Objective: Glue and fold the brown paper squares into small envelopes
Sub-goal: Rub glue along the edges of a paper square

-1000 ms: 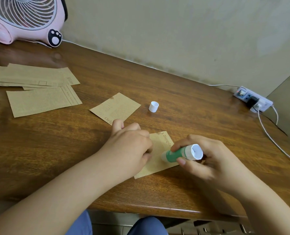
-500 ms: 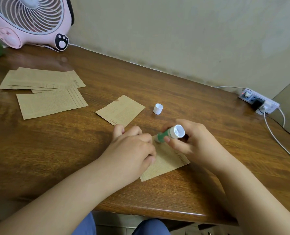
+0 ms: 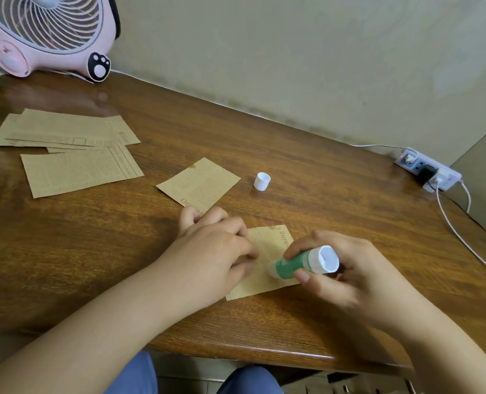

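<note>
A brown printed paper square (image 3: 267, 251) lies near the front edge of the wooden table (image 3: 321, 211). My left hand (image 3: 210, 251) rests on its left part with fingers curled, holding it down. My right hand (image 3: 347, 268) grips a green and white glue stick (image 3: 301, 263), whose tip touches the paper's right side. The glue stick's white cap (image 3: 262, 181) stands apart further back. A second brown square (image 3: 199, 184) lies just behind my left hand.
Several larger brown sheets (image 3: 74, 155) lie overlapped at the left. A pink fan (image 3: 43, 32) stands at the back left corner. A white power strip (image 3: 429, 169) with a black plug and white cables sits at the right by the wall.
My right hand drew the glue stick from the paper's far edge back toward me along its right side. My left hand kept holding the paper.
</note>
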